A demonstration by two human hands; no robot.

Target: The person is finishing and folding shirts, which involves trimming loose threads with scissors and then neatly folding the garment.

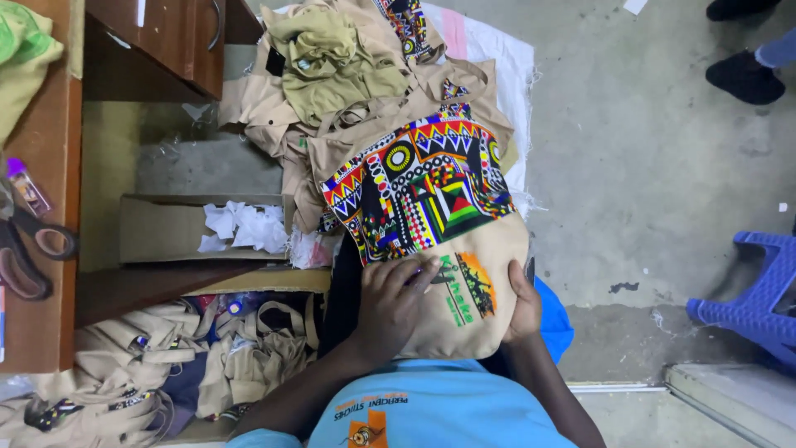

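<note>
Scissors [29, 249] are lying on the desk [41, 323] at far left. The left hand [390, 303] is pressing flat, fingers spread, on a tan tote bag [452, 249] with a bright patterned panel — resting on the lap — while the right hand [522, 303] is gripping its right edge.

Open brown cardboard box [157, 228] under the bench holding white paper scraps, green-and-orange printed logo [468, 286] on tan bag

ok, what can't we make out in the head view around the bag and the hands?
- Left hand: flat on the tan bag; whether it pinches the cloth is unclear.
- Right hand: fingers wrap behind the bag's edge, hidden.
- Bag's lower end: hidden behind the blue shirt.
- Scissors: cut off by the left frame edge.
- Purple-capped item: too small to identify.
</note>
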